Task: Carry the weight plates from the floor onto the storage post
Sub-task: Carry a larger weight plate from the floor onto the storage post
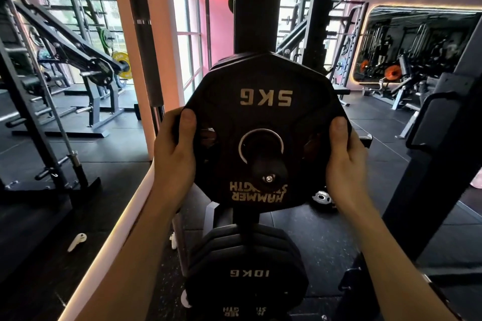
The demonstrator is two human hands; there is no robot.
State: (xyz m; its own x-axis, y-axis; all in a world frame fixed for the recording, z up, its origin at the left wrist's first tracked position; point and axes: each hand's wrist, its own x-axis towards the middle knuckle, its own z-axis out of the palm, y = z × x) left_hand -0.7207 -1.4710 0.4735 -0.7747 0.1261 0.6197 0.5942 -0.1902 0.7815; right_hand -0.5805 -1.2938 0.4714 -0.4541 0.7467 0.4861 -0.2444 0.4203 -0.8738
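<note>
At frame centre, our left hand (174, 148) and right hand (344, 156) clasp the 5 kg plate's (263, 101) opposite edges, its bore already ringing the storage post's (268, 172) capped tip.

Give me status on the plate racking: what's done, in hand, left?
Done: a stack of 10 kg plates sits on the lower peg. In hand: left hand and right hand grip the 5 kg plate, its hole already over the storage post. Left: push it fully on; one silver plate lies on the floor behind.
</note>
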